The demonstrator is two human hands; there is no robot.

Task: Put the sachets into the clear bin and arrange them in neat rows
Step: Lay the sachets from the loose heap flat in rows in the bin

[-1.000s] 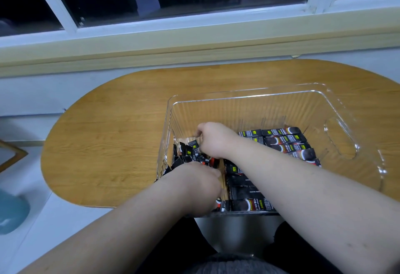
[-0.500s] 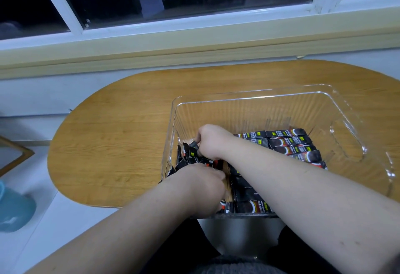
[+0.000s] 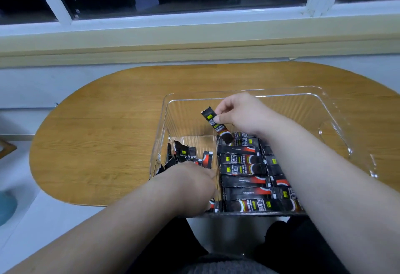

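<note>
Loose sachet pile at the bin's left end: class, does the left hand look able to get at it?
Probably yes: the left hand is inside the clear bin beside the loose pile, nothing between them; the right hand holds one sachet higher up.

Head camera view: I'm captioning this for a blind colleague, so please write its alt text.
The right hand pinches one black sachet above neat rows of sachets in a clear bin on a wooden table. The left hand reaches into a loose pile at the bin's left side.
</note>
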